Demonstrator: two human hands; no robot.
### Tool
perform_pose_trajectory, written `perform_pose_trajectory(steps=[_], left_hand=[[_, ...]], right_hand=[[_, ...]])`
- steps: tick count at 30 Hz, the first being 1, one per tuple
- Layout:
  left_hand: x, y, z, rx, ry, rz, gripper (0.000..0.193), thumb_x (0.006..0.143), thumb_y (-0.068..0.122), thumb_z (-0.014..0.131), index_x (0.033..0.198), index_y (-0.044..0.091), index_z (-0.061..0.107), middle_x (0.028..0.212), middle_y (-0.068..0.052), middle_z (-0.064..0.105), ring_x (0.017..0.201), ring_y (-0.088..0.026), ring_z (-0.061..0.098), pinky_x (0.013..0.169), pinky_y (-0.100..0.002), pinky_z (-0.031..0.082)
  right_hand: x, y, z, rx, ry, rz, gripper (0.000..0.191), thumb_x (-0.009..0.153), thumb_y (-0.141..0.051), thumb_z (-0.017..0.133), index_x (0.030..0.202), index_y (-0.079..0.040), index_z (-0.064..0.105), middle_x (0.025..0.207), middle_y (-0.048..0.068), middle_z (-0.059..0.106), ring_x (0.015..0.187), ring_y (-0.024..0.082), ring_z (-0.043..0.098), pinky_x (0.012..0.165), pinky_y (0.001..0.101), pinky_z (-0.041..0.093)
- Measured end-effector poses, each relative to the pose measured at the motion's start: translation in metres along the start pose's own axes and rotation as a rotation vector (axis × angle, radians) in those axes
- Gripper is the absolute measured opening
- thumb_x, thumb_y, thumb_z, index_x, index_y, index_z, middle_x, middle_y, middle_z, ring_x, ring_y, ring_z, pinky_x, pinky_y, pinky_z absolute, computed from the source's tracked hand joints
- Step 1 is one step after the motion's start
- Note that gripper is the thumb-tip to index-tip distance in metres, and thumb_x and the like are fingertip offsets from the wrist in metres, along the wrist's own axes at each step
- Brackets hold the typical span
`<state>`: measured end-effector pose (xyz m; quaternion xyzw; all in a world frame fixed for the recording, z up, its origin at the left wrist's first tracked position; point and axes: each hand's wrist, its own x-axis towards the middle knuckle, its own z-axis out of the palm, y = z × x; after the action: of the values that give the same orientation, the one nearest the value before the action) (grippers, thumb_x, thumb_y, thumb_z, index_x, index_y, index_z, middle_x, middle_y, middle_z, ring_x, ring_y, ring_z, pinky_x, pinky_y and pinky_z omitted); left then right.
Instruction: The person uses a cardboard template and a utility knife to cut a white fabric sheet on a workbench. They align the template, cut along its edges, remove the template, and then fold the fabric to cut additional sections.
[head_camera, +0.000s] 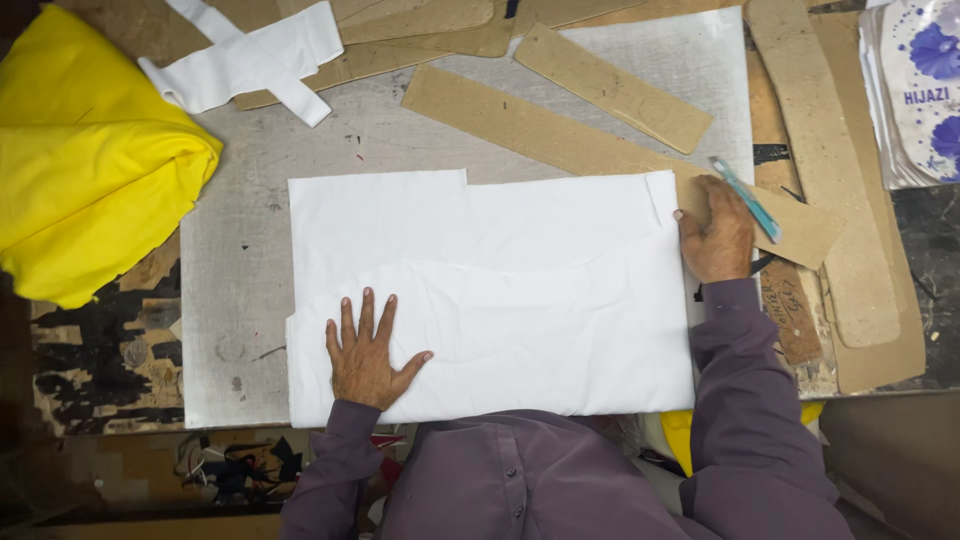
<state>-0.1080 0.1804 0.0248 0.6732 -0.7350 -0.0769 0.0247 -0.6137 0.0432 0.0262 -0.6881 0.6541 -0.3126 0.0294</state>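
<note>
From my remote seat I see the white fabric lying folded and flat in the middle of the grey work board, its lower edge near the body. My left hand lies palm down on the fabric's lower left part, fingers spread wide and flat, holding nothing, only pressing the cloth. My right hand sits at the fabric's upper right corner, fingers curled closed around a teal marking pen that sticks up and away from the knuckles. Just beyond that hand a long cardboard pattern strip lies slantwise, touching the fabric's top edge. A bundle of yellow cloth sits well apart at the left, and a white fabric scrap lies at the top
</note>
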Motion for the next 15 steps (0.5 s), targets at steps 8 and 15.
perform_pose_trajectory(steps=[8, 15], left_hand=[[-0.001, 0.001, 0.001, 0.001, 0.013, 0.003, 0.106, 0.076, 0.084, 0.055, 0.159, 0.022, 0.030, 0.168, -0.016, 0.015, 0.153, -0.043, 0.005, 0.119, -0.066, 0.001], [-0.001, -0.001, 0.001, -0.002, 0.020, -0.006, 0.106, 0.077, 0.083, 0.058, 0.160, 0.023, 0.031, 0.168, -0.015, 0.016, 0.154, -0.042, 0.004, 0.120, -0.065, 0.001]], right_hand=[[0.040, 0.008, -0.027, -0.132, -0.268, 0.025, 0.075, 0.077, -0.018, 0.091, 0.145, -0.002, 0.063, 0.132, 0.022, 0.066, 0.119, 0.037, 0.060, 0.106, 0.0470, 0.049], [0.064, 0.021, -0.022, -0.035, -0.332, 0.125, 0.047, 0.081, -0.020, 0.092, 0.123, -0.006, 0.077, 0.110, 0.020, 0.070, 0.100, 0.032, 0.067, 0.089, 0.0428, 0.056]])
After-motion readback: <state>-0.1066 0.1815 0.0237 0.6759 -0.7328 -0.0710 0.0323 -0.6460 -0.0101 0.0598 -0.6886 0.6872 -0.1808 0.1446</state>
